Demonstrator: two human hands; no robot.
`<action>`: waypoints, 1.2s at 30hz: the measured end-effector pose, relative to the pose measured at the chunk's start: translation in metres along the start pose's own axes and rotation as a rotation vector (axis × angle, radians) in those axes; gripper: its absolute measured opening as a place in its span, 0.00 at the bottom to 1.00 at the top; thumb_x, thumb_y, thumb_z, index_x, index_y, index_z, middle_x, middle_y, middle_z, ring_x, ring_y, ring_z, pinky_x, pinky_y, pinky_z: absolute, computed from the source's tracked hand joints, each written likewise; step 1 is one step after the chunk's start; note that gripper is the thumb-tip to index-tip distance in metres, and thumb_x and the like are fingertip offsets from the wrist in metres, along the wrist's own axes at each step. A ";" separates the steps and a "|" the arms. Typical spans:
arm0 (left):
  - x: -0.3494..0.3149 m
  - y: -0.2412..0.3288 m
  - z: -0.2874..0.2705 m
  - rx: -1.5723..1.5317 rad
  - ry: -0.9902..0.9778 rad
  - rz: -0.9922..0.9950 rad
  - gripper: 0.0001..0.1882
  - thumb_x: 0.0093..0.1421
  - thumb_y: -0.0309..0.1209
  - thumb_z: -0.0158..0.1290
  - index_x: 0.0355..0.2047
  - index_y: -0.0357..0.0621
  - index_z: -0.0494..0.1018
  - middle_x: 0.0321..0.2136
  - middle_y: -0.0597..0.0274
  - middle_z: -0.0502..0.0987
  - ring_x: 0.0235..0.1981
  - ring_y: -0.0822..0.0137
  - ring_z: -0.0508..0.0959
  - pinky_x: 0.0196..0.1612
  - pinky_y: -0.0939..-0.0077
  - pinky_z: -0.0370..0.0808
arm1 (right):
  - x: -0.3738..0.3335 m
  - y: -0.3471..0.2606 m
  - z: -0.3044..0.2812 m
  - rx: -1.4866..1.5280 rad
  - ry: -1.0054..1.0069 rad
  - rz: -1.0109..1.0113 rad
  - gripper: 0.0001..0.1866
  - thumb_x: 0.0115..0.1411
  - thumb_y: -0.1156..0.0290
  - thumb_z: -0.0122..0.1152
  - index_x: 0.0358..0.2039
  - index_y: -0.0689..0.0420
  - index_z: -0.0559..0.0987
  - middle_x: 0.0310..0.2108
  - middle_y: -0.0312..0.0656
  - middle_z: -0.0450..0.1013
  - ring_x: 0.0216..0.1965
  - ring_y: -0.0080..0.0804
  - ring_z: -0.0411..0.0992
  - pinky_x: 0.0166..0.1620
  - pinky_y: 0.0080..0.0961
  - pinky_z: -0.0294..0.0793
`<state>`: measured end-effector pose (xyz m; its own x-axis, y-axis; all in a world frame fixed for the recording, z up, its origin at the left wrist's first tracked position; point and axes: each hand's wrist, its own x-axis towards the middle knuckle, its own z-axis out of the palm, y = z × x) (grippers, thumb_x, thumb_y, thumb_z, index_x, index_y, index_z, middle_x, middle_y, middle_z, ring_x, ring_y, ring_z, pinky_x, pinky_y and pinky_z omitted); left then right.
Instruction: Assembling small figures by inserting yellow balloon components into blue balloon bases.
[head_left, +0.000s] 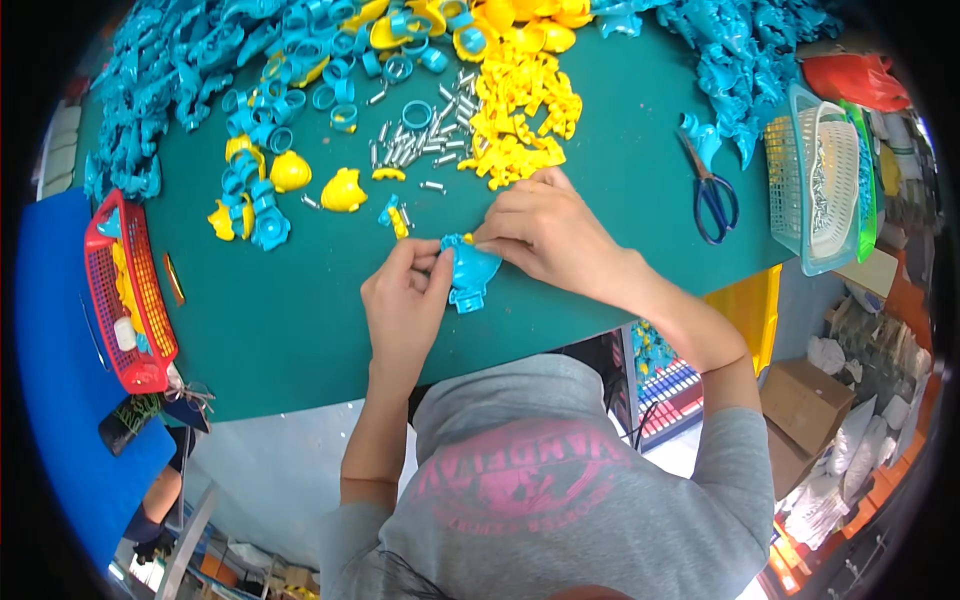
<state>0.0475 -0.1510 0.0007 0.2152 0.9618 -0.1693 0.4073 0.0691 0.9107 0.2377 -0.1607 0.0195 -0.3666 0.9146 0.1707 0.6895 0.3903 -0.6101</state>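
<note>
The moulded part (pixel 474 268) is bright turquoise-blue — much like the heaped blue pieces (pixel 735 60) — against a deep green tabletop (pixel 300 340). The clustered small pieces (pixel 520 100) are strong yellow, the metal pins (pixel 405 150) silver. A red basket (pixel 155 290) carries an open lattice pattern (yellow shows inside it). The scissors (pixel 707 178) have dark blue handles, and the grey shirt (pixel 660 530) bears a pink print with curved lettering.
</note>
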 end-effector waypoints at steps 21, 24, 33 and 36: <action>-0.017 -0.003 -0.020 -0.215 -0.051 -0.070 0.06 0.52 0.22 0.56 0.29 0.32 0.72 0.21 0.63 0.74 0.17 0.80 0.73 0.17 0.89 0.69 | 0.004 0.049 -0.065 -0.244 0.439 0.510 0.07 0.51 0.70 0.60 0.26 0.61 0.76 0.18 0.39 0.73 0.20 0.22 0.72 0.26 0.17 0.70; -0.011 0.002 -0.022 -0.252 -0.129 -0.084 0.06 0.52 0.22 0.56 0.29 0.32 0.72 0.21 0.64 0.75 0.17 0.81 0.73 0.17 0.90 0.68 | -0.023 0.055 -0.052 -0.208 0.404 0.556 0.07 0.51 0.72 0.61 0.27 0.62 0.76 0.19 0.37 0.73 0.19 0.21 0.70 0.25 0.16 0.69; -0.008 0.000 -0.026 -0.233 -0.172 -0.152 0.07 0.51 0.22 0.56 0.32 0.33 0.72 0.20 0.65 0.74 0.17 0.81 0.72 0.18 0.90 0.68 | -0.027 0.047 -0.042 -0.118 0.434 0.481 0.07 0.48 0.75 0.61 0.29 0.62 0.76 0.23 0.36 0.70 0.18 0.18 0.64 0.21 0.15 0.62; -0.005 0.003 -0.024 -0.223 -0.196 -0.221 0.08 0.52 0.23 0.56 0.33 0.33 0.72 0.20 0.64 0.74 0.18 0.81 0.72 0.19 0.89 0.68 | -0.021 0.014 -0.039 0.027 0.466 0.444 0.06 0.48 0.77 0.61 0.28 0.61 0.77 0.22 0.35 0.69 0.17 0.17 0.63 0.20 0.13 0.61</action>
<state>0.0262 -0.1488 0.0129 0.3182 0.8496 -0.4207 0.2641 0.3468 0.9000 0.2792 -0.1704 0.0372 0.2639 0.9410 0.2118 0.6948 -0.0331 -0.7184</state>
